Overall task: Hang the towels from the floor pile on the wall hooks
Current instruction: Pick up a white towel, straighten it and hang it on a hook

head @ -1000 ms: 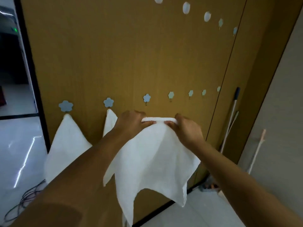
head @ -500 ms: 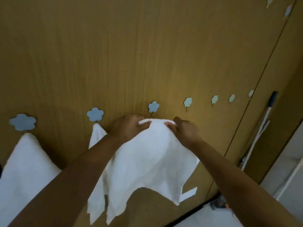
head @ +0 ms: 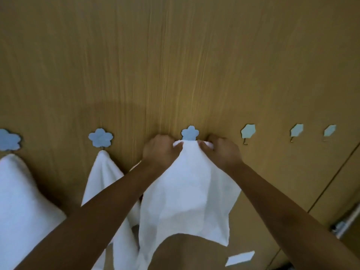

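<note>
Both hands, left hand (head: 159, 151) and right hand (head: 222, 152), pinch the towel (head: 187, 188) top edge just under the third flower hook (head: 190, 133); best to keep that edge taut and lower it squarely over the prong

Both hands, left hand (head: 159, 151) and right hand (head: 222, 152), pinch the top edge of a white towel (head: 187, 191) right under a blue flower hook (head: 190, 132). Two hung towels (head: 103, 172) drape leftward on the wooden wall (head: 175, 65).
</note>
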